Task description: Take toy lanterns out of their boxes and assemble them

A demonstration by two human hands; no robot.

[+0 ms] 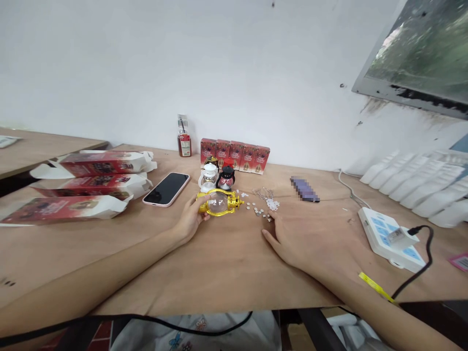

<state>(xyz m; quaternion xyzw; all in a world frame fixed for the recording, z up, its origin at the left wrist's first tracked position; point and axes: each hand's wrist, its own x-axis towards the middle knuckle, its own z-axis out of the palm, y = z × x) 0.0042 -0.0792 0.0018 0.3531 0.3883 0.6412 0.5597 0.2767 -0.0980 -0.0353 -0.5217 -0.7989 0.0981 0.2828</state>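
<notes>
My left hand [190, 218] grips a small gold toy lantern [219, 202] lying on its side on the wooden table [226, 263]. My right hand [292, 239] lies flat on the table, fingers stretched toward several tiny round button cells [259, 211] and small white parts [272, 204]. Just behind the gold lantern stand a white toy lantern [208, 176] and a black one [226, 178].
A row of red boxes [235, 156] and a small bottle [184, 138] stand at the wall. A phone [166, 189] lies face up; three long red-and-white cartons [91, 183] lie at the left. A white power strip [389, 236] with a black cable sits at the right.
</notes>
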